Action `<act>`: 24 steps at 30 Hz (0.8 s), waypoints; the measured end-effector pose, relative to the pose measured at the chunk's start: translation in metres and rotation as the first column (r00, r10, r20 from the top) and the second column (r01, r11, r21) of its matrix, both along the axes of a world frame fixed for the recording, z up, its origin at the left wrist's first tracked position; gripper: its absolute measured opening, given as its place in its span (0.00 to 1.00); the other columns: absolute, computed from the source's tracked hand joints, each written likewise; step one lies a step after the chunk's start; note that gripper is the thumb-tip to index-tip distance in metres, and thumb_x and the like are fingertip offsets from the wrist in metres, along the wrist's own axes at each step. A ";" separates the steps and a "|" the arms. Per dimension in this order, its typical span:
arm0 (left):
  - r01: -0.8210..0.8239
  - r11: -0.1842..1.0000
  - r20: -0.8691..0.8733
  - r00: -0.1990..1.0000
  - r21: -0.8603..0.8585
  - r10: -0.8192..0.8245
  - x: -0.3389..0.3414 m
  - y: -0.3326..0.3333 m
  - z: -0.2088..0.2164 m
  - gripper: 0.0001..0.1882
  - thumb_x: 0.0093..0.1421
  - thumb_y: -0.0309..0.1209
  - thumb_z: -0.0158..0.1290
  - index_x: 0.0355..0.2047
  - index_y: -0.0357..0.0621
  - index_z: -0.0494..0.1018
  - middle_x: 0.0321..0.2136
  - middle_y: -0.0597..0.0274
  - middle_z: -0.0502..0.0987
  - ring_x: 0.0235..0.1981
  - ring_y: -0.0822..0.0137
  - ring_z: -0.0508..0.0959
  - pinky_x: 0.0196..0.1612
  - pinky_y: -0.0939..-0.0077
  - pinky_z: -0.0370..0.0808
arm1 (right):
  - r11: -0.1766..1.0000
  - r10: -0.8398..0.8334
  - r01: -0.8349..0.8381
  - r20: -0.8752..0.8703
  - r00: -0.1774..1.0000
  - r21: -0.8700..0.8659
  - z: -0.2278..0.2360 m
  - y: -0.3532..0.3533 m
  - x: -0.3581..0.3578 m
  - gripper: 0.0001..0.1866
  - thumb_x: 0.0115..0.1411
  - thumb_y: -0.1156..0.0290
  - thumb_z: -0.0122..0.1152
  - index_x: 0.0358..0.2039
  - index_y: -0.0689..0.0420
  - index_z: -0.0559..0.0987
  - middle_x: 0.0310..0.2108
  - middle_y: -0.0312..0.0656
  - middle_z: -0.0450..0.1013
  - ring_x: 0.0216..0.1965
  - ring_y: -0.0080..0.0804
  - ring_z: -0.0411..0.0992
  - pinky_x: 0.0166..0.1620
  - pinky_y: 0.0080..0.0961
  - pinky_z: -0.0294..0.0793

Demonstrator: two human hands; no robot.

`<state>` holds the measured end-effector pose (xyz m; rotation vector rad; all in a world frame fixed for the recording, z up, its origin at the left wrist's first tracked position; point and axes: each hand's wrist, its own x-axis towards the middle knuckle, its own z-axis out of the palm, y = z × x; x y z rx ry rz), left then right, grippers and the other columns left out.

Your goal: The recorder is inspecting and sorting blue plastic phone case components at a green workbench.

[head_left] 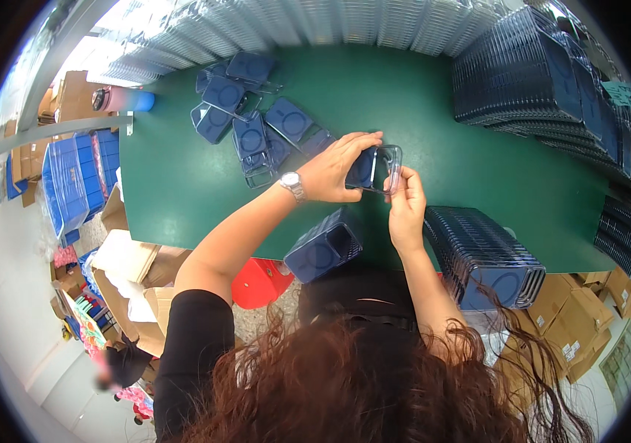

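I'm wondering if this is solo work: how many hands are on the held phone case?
2: the left hand grips the phone case from its left side, the right hand holds its right end. None seems hidden.

Left hand (330, 168) covers part of the held case (360, 171), hair (315, 380) hides some of the right forearm (432, 288), top edge crops clear stacks (359, 22), background person (127, 362) partly blurred.

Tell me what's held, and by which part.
A clear-edged blue phone case: left hand at its left end, right hand at its lower right corner.
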<state>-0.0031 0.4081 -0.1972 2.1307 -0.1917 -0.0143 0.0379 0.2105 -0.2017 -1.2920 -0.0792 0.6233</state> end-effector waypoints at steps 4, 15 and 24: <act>-0.038 0.999 0.071 0.997 0.028 0.036 -0.009 0.009 0.020 0.47 0.41 0.31 0.64 0.63 0.43 0.58 0.62 0.51 0.65 0.64 0.50 0.64 0.65 0.54 0.61 | 0.854 0.196 0.070 -0.442 0.875 0.516 0.012 0.008 -0.003 0.11 0.74 0.64 0.43 0.49 0.56 0.71 0.32 0.36 0.69 0.33 0.25 0.67 0.37 0.27 0.68; 0.109 0.730 -0.185 0.982 0.675 0.025 0.001 0.129 -0.014 0.44 0.39 0.30 0.69 0.58 0.51 0.63 0.52 0.61 0.72 0.56 0.56 0.72 0.58 0.58 0.66 | 0.918 -0.023 -0.246 -0.662 0.749 -0.310 -0.055 0.004 -0.009 0.26 0.69 0.62 0.53 0.58 0.72 0.66 0.52 0.60 0.69 0.48 0.48 0.76 0.47 0.42 0.80; 0.323 0.739 -0.168 0.946 0.591 -0.278 0.026 0.106 -0.028 0.45 0.35 0.32 0.70 0.57 0.55 0.65 0.46 0.60 0.72 0.51 0.56 0.73 0.54 0.64 0.70 | 0.955 -0.032 -0.180 -0.687 0.726 -0.236 -0.069 0.013 -0.008 0.32 0.68 0.57 0.53 0.61 0.73 0.65 0.55 0.64 0.69 0.54 0.53 0.73 0.49 0.45 0.79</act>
